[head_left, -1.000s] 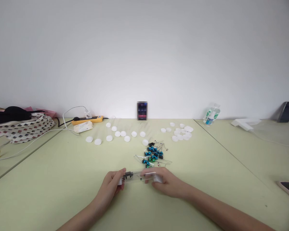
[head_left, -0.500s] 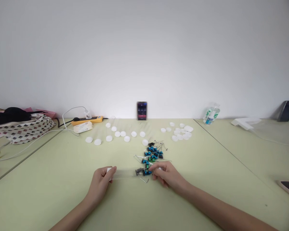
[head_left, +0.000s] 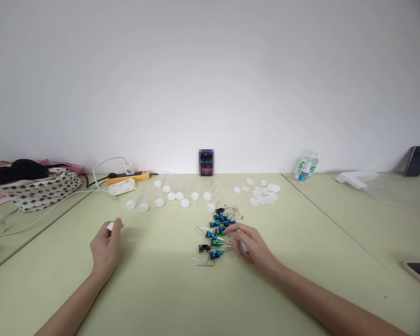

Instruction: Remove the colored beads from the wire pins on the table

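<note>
My left hand (head_left: 106,247) is closed, holding a white end piece (head_left: 110,226) between thumb and fingers, left of the pile. The clear tube on that piece hardly shows now. My right hand (head_left: 250,245) has a white cap (head_left: 244,247) tucked in its curled fingers. Its forefinger reaches over the right side of a pile of small metal parts with thin shafts. Among them are a black part (head_left: 205,248), a blue part (head_left: 216,255) and a green part (head_left: 217,242). Bent metal rods (head_left: 205,265) lie at the pile's near side.
Clear tubes with white ends (head_left: 185,203) stand behind the pile. Several white caps (head_left: 261,199) lie at the back right. A phone (head_left: 206,163) leans on the wall. A power strip (head_left: 133,176), patterned cloth (head_left: 45,191) and plastic bottle (head_left: 306,167) are farther out.
My left hand has moved left, away from the pile. My right hand has shifted slightly right and its forefinger now reaches higher over the pile. The near black and blue parts lie differently.
</note>
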`<state>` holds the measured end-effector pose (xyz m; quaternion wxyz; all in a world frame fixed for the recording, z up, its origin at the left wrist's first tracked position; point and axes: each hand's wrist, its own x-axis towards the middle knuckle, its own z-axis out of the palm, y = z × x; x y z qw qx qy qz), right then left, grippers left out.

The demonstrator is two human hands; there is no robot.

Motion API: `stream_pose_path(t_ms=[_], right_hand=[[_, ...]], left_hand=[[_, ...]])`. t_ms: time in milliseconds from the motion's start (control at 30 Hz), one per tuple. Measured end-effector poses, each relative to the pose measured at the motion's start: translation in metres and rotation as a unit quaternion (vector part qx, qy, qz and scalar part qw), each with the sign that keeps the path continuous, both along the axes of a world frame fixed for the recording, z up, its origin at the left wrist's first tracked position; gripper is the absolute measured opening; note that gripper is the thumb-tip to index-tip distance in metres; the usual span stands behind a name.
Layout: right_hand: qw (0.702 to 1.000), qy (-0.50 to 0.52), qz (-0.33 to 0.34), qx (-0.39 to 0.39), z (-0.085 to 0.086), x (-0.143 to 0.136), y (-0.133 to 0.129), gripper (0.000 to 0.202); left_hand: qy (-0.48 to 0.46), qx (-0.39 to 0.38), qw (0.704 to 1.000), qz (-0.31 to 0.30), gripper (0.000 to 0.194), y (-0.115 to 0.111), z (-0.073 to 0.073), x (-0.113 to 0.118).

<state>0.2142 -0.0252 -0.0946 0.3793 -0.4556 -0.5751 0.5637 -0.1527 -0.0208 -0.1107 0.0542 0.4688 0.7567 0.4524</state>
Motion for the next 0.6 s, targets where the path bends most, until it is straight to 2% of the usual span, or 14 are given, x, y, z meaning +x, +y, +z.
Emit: stream_pose_path(t_ms=[67,133,200,333,400,500,600], right_hand=[[0.995,-0.023,-0.072,0.062,0.003,0.009,0.008,0.026],[0.978,-0.073,-0.154,0.123,0.003,0.022,0.021,0.027],[0.946,-0.140,-0.242,0.167,0.001,0.040,0.036,0.030],[0.889,-0.226,-0.342,0.202,-0.009,0.082,0.066,0.034],[0.871,-0.253,-0.368,0.204,-0.015,0.099,0.076,0.035],[0.868,-0.278,-0.351,0.217,-0.023,0.113,0.085,0.033],[0.852,-0.331,-0.328,0.237,-0.029,0.116,0.088,0.032]], left_hand=[[0.033,-0.021,0.998,0.045,0.042,0.007,0.002,-0.017],[0.065,-0.061,0.994,0.066,0.044,0.015,0.003,-0.034],[0.096,-0.113,0.985,0.093,0.049,0.023,0.003,-0.049],[0.145,-0.168,0.971,0.086,0.062,0.042,-0.001,-0.068],[0.168,-0.179,0.967,0.068,0.067,0.051,-0.003,-0.070],[0.184,-0.206,0.959,0.061,0.074,0.066,-0.004,-0.070],[0.179,-0.222,0.958,0.035,0.077,0.080,-0.003,-0.070]])
